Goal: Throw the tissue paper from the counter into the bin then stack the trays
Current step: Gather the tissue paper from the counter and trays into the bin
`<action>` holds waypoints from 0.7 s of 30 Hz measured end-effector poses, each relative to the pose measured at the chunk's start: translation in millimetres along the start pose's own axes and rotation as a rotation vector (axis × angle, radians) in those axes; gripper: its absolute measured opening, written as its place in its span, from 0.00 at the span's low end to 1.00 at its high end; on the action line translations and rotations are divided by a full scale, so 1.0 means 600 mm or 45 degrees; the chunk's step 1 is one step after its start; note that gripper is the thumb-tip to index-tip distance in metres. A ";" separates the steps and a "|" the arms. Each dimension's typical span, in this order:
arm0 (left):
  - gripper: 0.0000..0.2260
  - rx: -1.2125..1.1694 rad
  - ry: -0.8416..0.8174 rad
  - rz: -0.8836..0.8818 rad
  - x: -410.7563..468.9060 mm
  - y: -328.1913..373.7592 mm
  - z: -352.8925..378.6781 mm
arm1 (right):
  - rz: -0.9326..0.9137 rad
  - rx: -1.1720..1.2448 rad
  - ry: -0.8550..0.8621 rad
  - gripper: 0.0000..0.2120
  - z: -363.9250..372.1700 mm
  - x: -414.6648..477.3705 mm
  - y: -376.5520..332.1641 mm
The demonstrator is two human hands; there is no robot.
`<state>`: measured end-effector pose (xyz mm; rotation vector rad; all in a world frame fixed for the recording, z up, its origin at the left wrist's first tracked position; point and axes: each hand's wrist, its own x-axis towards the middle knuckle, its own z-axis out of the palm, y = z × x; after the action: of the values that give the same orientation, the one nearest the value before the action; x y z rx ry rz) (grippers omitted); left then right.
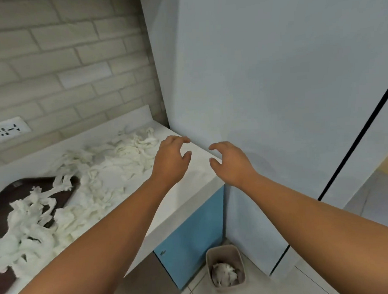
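Crumpled white tissue paper (113, 163) lies spread over the white counter (186, 191) from its far right corner to the near left. Some of it covers a dark brown tray (8, 195) at the left. A small beige bin (226, 266) stands on the floor below the counter's right end, with tissue inside. My left hand (170, 161) hovers above the counter's right end, fingers apart, holding nothing. My right hand (230, 162) hangs just past the counter's corner, also empty with fingers spread.
A pale blue cabinet wall (275, 98) rises right beside the counter's end. Light brick tiles with a white socket (7, 130) back the counter. A blue cupboard door (192, 235) sits under the counter, next to the bin. Tiled floor lies at the lower right.
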<state>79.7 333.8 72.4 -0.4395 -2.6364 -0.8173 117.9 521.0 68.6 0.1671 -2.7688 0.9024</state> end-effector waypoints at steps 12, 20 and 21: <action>0.12 0.107 0.059 -0.194 -0.068 -0.251 -0.175 | -0.153 0.026 -0.253 0.20 0.160 0.029 -0.157; 0.11 0.108 0.062 -0.310 -0.117 -0.413 -0.264 | -0.102 0.047 -0.468 0.22 0.332 0.044 -0.244; 0.11 0.103 0.064 -0.310 -0.122 -0.429 -0.269 | -0.088 0.037 -0.482 0.23 0.351 0.047 -0.251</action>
<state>82.5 22.5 43.4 -0.0758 -2.6983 -0.7771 80.1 273.6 -4.7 0.4817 -3.0683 0.9819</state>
